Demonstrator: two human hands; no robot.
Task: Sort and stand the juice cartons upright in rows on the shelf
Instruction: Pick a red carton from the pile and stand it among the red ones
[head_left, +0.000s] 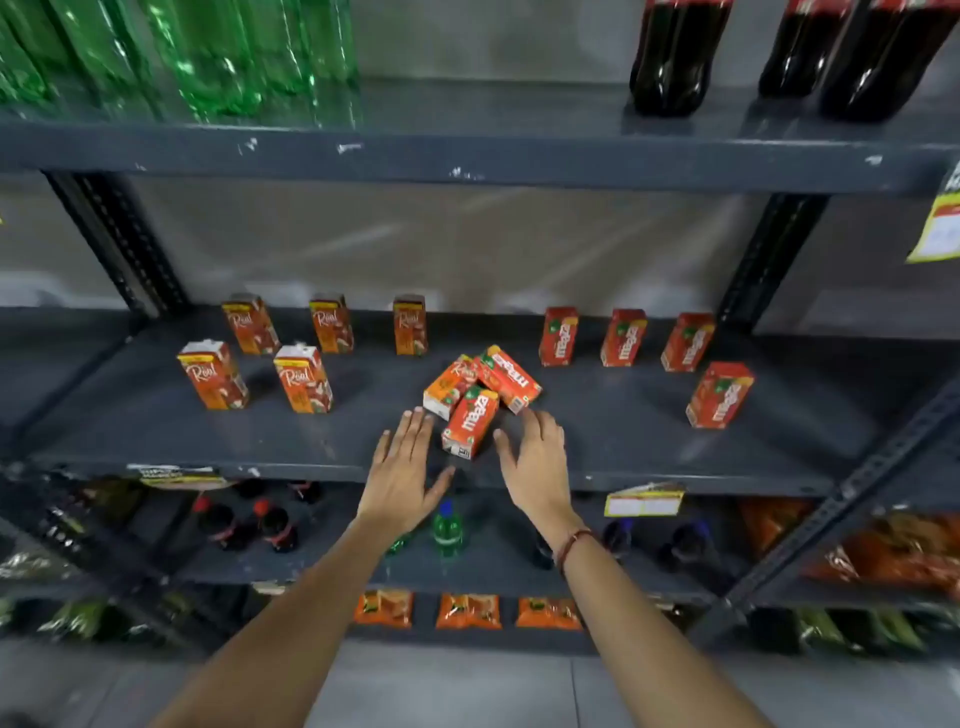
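**A:** What sits in front of you on the shelf (156, 415)?

**B:** A small heap of three juice cartons lies at the middle of the dark grey metal shelf, near its front edge. They are glossy orange-red cardboard boxes with sharp corners. The nearest Maaza carton (470, 427) lies on its side, its end facing you. A second Maaza carton (510, 378) lies tilted behind it, and a Real carton (448, 387) leans against both, partly covered by them.

**A:** And your hands?

**B:** Your left hand (402, 470) is spread flat, fingers apart, just left of the heap, holding nothing. Your right hand (535, 462) is likewise spread and empty, just right of the heap. Whether either hand touches a carton is hard to tell. A thin red thread (571, 545) circles your right wrist.

**A:** What stands upright?

**B:** On the left, five Real cartons (304, 379) in two loose rows. On the right, four Maaza cartons (719, 396), three at the back and one nearer the front.

**A:** Beyond that?

**B:** The shelf paint is scuffed and chipped. Above, green plastic bottles (208, 57) and dark cola bottles (675, 57) are cut off at the top. Below, bottles and orange packets (467, 610) are blurred, their labels unreadable.
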